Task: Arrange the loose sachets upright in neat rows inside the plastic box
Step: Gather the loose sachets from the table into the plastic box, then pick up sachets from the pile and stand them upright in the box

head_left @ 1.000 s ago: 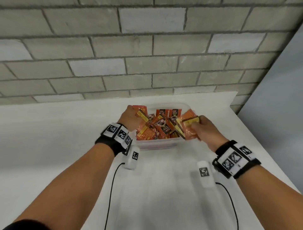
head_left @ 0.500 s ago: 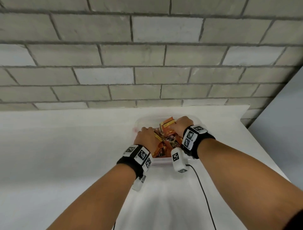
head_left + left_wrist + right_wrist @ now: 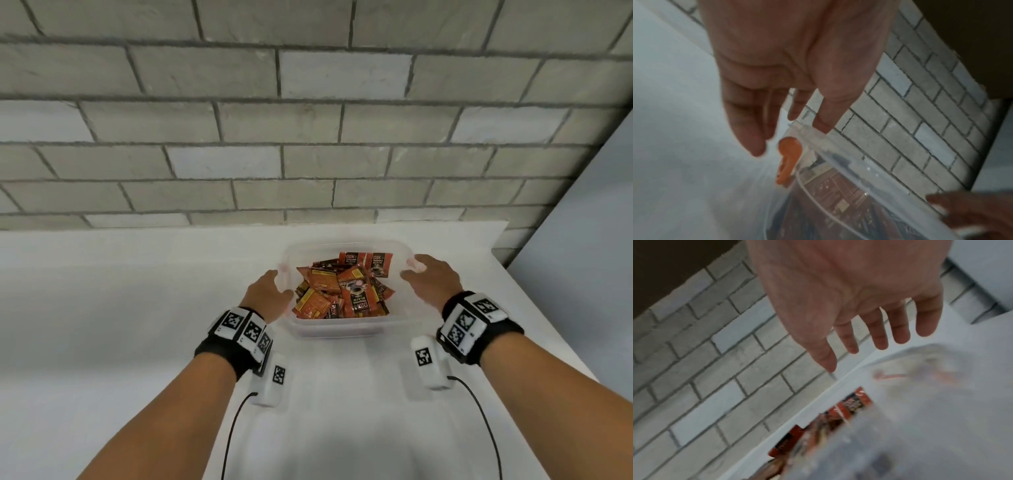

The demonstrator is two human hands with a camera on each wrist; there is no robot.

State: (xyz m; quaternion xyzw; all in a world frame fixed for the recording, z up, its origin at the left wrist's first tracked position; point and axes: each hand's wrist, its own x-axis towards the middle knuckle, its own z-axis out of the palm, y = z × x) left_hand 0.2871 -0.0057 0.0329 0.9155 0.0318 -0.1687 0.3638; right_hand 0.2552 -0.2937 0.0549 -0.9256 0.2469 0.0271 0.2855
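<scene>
Your plastic box (image 3: 346,327) sits on the white surface (image 3: 137,308) near the brick wall (image 3: 308,120), with the sachets (image 3: 342,291) in a loose jumble inside it. Your left hand (image 3: 269,294) and right hand (image 3: 433,279) flank the box, each grip released, fingers straight, holding nothing

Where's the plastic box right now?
In the head view the plastic box sits on the white table right of centre, near the brick wall, between the left hand and right hand.
</scene>
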